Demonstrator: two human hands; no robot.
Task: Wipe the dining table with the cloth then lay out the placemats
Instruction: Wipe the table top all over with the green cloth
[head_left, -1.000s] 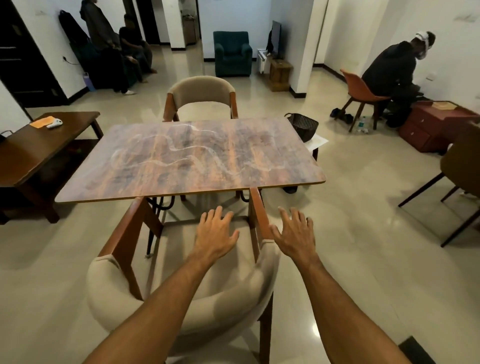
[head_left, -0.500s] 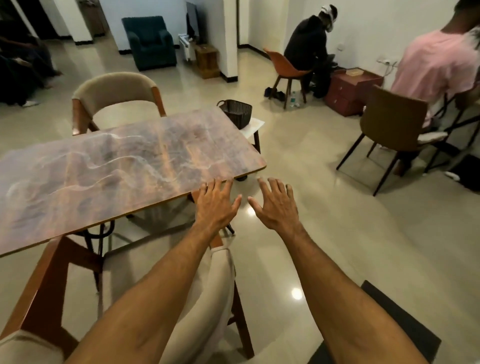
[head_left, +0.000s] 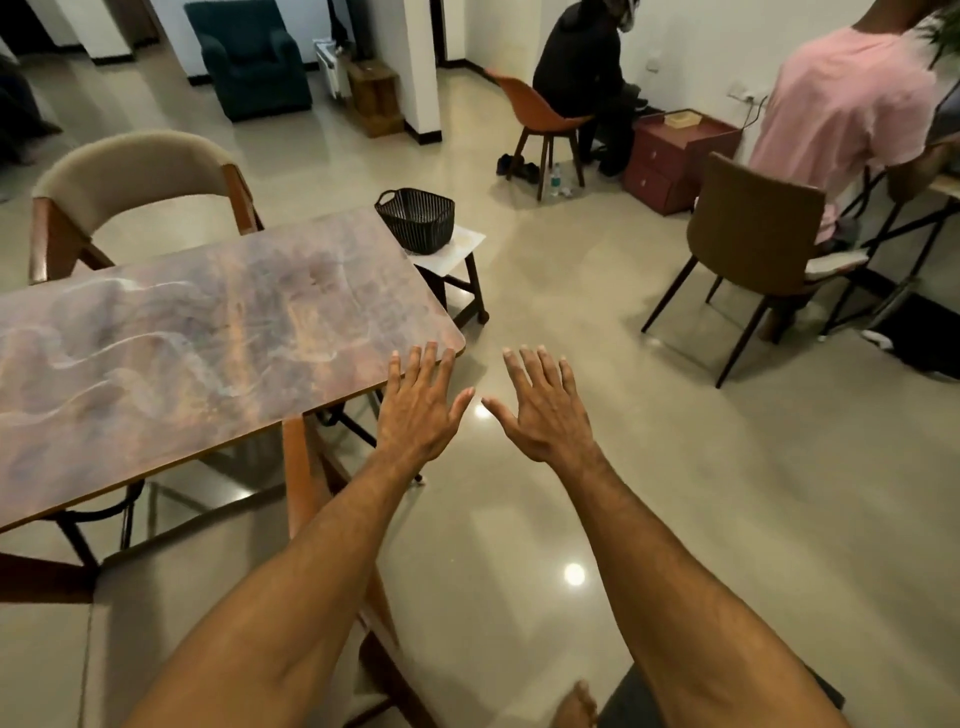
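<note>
Left hand (head_left: 415, 410) now at the dining table (head_left: 208, 338) corner, right hand (head_left: 545, 410) over open floor (head_left: 597, 312), both splayed empty.

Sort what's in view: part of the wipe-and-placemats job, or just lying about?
Job: dining table, left hand, right hand (both open, empty); no cloth or placemats visible.
Lying about: black basket, side table, beige chair, green armchair, red cabinet, brown chair.

- Left hand (head_left: 420, 408) held palm down, fingers (head_left: 429, 364) straight and spread, forearm bare.
- Right hand (head_left: 545, 410) beside it, palm down, fingers spread, holding nothing.
</note>
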